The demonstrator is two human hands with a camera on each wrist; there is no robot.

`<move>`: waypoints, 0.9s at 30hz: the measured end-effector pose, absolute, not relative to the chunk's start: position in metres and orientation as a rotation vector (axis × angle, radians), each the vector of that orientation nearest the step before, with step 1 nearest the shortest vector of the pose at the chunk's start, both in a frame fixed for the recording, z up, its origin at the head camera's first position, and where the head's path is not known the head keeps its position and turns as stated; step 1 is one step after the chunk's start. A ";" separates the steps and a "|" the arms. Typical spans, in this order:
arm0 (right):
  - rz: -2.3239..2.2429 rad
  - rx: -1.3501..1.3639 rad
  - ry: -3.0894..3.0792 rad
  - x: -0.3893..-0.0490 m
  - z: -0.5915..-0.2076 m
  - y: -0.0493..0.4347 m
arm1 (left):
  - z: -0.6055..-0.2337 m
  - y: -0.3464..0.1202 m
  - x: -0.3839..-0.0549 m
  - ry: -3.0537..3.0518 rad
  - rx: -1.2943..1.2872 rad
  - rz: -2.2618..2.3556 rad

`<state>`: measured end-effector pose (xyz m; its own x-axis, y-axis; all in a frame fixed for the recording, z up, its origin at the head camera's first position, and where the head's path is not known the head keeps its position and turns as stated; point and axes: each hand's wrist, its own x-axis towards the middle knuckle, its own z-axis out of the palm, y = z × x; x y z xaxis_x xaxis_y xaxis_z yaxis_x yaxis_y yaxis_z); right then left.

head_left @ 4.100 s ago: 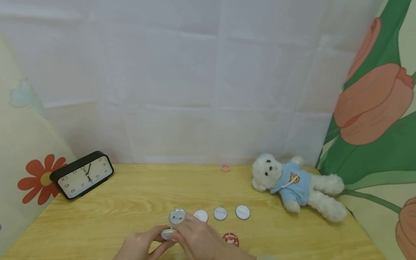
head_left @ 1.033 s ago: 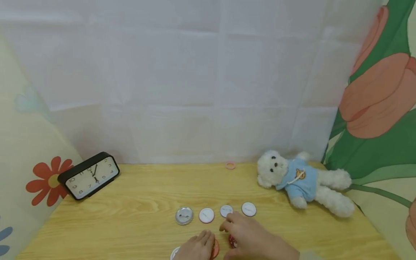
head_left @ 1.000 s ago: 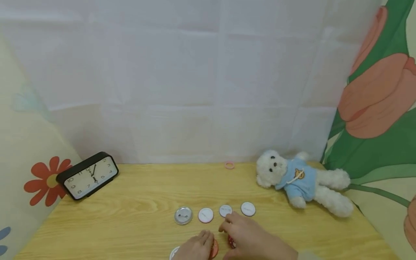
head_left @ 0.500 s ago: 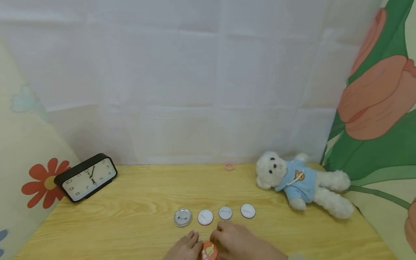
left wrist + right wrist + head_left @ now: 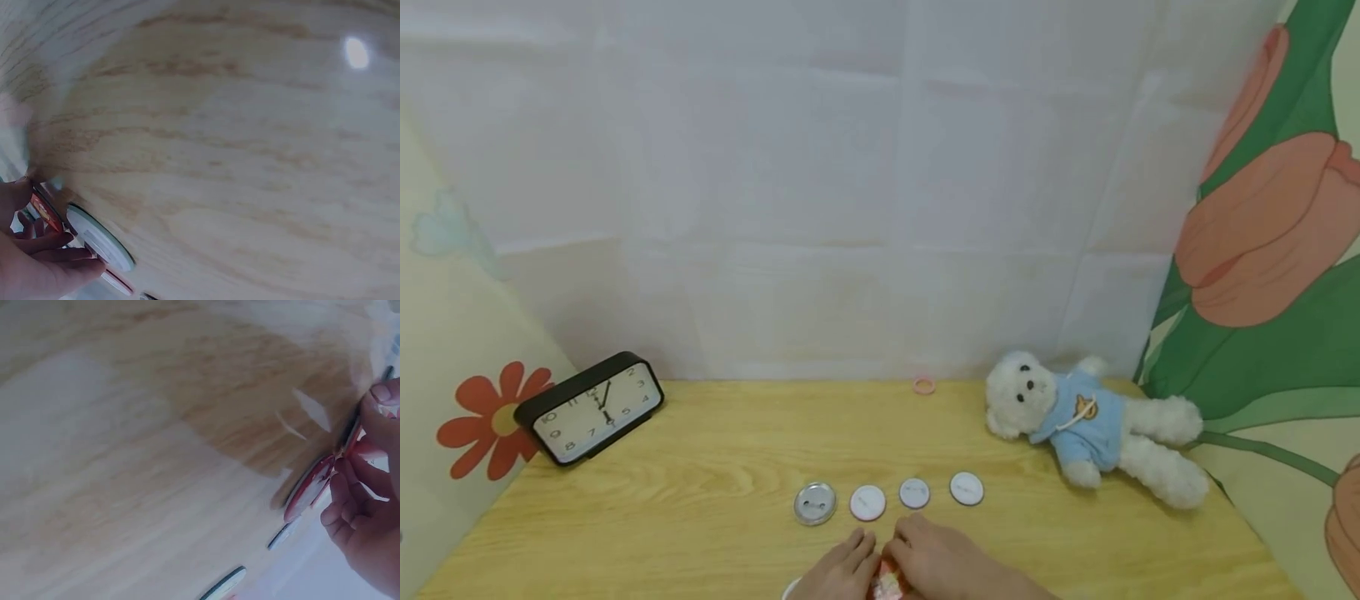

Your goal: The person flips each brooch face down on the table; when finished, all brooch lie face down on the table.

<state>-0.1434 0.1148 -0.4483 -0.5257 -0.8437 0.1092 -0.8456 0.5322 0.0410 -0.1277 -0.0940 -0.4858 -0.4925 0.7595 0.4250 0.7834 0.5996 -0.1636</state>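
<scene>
A red badge [image 5: 887, 581] with a pale pattern lies between my two hands, low in the head view. My left hand [image 5: 841, 572] holds its left side; in the left wrist view the thumb and a finger sit at opposite edges of the red badge [image 5: 46, 211]. From the other side my right hand [image 5: 942, 563] pinches it, fingers curled. Close to those fingertips in the right wrist view is a red-rimmed badge [image 5: 309, 487]. Partly hidden beside the left hand is a white badge [image 5: 789, 588].
Behind the hands runs a row: a silver badge back [image 5: 815, 503] and white ones [image 5: 868, 502], [image 5: 914, 492], [image 5: 966, 488]. A black clock [image 5: 591, 408] stands at left, a teddy bear [image 5: 1086, 421] lies at right. A pink ring [image 5: 923, 385] lies at the back of the wooden table [image 5: 737, 450].
Earlier both hands held a badge near the silver one. Then the left hand lay on an orange-red badge and the right hand was at a dark red one; the right hand has since moved left, beside the left.
</scene>
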 end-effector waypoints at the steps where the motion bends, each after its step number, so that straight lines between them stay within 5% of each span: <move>1: -0.009 1.475 -2.626 -0.143 -0.449 0.115 | -0.486 -0.094 -0.127 -2.358 -1.215 -0.053; 27: 0.259 1.157 -2.405 -0.139 -0.393 0.112 | -0.381 -0.095 -0.128 -2.717 -1.025 -0.586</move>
<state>-0.1386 0.1123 -0.3931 -0.5430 -0.6910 0.4771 -0.7767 0.6293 0.0275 -0.1277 -0.0947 -0.3813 -0.7464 0.5944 0.2993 0.6650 0.6847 0.2983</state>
